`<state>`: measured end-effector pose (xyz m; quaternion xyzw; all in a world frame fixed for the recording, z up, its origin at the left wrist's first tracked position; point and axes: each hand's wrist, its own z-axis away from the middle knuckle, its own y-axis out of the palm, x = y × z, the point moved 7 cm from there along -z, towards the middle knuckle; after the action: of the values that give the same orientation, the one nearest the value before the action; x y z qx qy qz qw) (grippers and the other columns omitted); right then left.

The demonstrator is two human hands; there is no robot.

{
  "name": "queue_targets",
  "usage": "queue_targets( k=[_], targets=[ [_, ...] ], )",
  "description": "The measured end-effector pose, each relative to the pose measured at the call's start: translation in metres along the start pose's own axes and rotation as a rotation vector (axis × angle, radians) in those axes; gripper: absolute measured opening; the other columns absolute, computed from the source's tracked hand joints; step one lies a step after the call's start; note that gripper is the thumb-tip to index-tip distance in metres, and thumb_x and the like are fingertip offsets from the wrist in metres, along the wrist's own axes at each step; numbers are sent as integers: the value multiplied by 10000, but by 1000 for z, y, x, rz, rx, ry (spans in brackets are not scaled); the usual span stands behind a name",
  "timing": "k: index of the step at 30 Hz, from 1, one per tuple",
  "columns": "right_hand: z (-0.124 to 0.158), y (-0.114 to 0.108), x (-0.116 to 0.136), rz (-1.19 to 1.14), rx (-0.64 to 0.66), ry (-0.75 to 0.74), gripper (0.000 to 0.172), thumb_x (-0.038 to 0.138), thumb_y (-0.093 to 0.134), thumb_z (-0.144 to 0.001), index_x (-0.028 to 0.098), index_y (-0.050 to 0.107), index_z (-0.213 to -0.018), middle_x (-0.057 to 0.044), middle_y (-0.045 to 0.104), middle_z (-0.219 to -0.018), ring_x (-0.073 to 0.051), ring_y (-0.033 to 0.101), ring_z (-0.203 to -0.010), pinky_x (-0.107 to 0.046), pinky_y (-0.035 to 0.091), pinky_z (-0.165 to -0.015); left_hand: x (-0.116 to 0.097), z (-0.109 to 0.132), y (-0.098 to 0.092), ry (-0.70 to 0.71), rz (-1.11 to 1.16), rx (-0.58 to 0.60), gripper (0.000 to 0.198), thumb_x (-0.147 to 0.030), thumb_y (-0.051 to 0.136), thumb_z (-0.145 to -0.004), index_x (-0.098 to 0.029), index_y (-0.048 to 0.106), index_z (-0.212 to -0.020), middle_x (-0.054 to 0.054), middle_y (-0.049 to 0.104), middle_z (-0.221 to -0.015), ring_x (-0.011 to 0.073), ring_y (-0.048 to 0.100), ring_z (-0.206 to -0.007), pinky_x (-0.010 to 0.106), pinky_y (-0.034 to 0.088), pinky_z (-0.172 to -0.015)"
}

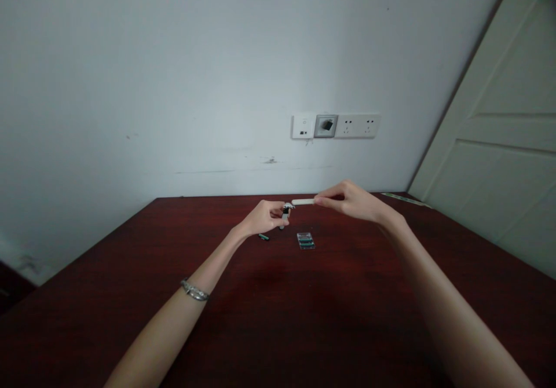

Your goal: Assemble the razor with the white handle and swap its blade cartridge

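Observation:
My left hand (pixel 264 217) pinches a small pale-green and black piece with a white top (pixel 285 211) between thumb and fingers, above the table. Its exact kind is too small to make out. From the right, my right hand (pixel 347 200) grips one end of a slim white stick (pixel 303 202), held nearly level. The stick's free end comes up close to the white top; I cannot tell whether they touch. Below lies a clear flat case (pixel 306 241) with green strips inside. A small dark-and-green piece (pixel 263 237) rests on the table under my left hand.
The dark red wooden table (pixel 243 318) reaches back to a pale wall (pixel 217 87). Wall sockets and switches (pixel 335 126) sit above its back edge. A whitish door (pixel 499 121) stands at the right, with a thin patterned strip (pixel 406 200) near the back right corner.

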<state>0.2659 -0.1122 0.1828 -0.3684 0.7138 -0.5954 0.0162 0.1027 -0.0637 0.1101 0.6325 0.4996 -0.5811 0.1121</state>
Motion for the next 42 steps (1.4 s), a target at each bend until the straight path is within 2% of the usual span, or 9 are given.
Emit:
queue_targets(
  k=[3, 6, 10, 15, 22, 28, 32, 39, 42],
  targets=[
    [2, -6, -7, 29, -32, 22, 421, 491, 476, -836, 164, 732, -763, 2, 575, -557, -123, 439, -522, -249, 296, -493, -4, 1, -8, 17, 18, -32, 152, -190, 681, -669, -112, 558, -709, 26, 635, -688, 113, 600, -624, 251, 478, -652],
    [2, -9, -1, 3, -56, -24, 421, 492, 475, -841, 167, 736, -781, -11, 632, -609, -140, 492, -549, -256, 334, -510, -2, 1, -10, -4, 42, -36, 189, -187, 688, -668, -112, 546, -768, 28, 643, -682, 124, 623, -616, 251, 484, -632],
    [1, -4, 16, 46, -98, -120, 325, 438, 532, -837, 198, 752, -854, -55, 723, -814, -170, 586, -668, -266, 387, -597, 7, -1, -2, -53, 93, 6, 278, -191, 667, -694, -109, 534, -924, 31, 650, -668, 151, 652, -595, 252, 499, -571],
    [-2, 2, 27, 140, -187, -164, 310, 414, 500, -875, 226, 745, -907, -43, 727, -812, -156, 607, -683, -250, 370, -592, 7, -4, 5, -42, 94, 33, 395, -176, 666, -689, -112, 550, -1061, 21, 654, -670, 152, 660, -597, 252, 512, -569],
    [2, -10, 15, 165, -233, -113, 286, 423, 528, -856, 248, 752, -878, -45, 739, -880, -191, 644, -744, -270, 397, -613, 4, -2, 0, -28, 118, 35, 240, -196, 684, -686, -115, 529, -851, 42, 660, -683, 147, 651, -613, 261, 509, -597],
    [2, -12, 10, 140, -239, -69, 304, 434, 529, -847, 232, 754, -877, -53, 741, -865, -222, 659, -777, -287, 428, -640, 8, -4, -5, -18, 101, 18, 233, -200, 690, -679, -122, 515, -812, 43, 654, -687, 149, 647, -633, 270, 496, -626],
    [2, -12, 12, 70, -302, -76, 348, 441, 498, -865, 202, 747, -911, -66, 734, -929, -239, 656, -836, -305, 438, -685, 5, -4, -7, -4, 67, -7, 221, -191, 696, -664, -118, 531, -792, 44, 652, -701, 141, 638, -639, 271, 487, -650],
    [1, 0, 16, 17, -138, -137, 358, 453, 520, -846, 189, 756, -900, -59, 736, -765, -169, 596, -614, -270, 396, -577, 1, -4, -7, 0, 7, -10, 197, -196, 687, -664, -112, 560, -788, 30, 644, -671, 130, 622, -613, 254, 480, -621],
    [1, -2, 18, 6, -154, -139, 378, 458, 506, -851, 178, 756, -895, -57, 727, -735, -160, 568, -593, -267, 382, -564, 0, -3, -6, -5, 21, -4, 191, -196, 685, -668, -115, 555, -782, 30, 647, -672, 133, 627, -615, 259, 484, -630]
  ],
)
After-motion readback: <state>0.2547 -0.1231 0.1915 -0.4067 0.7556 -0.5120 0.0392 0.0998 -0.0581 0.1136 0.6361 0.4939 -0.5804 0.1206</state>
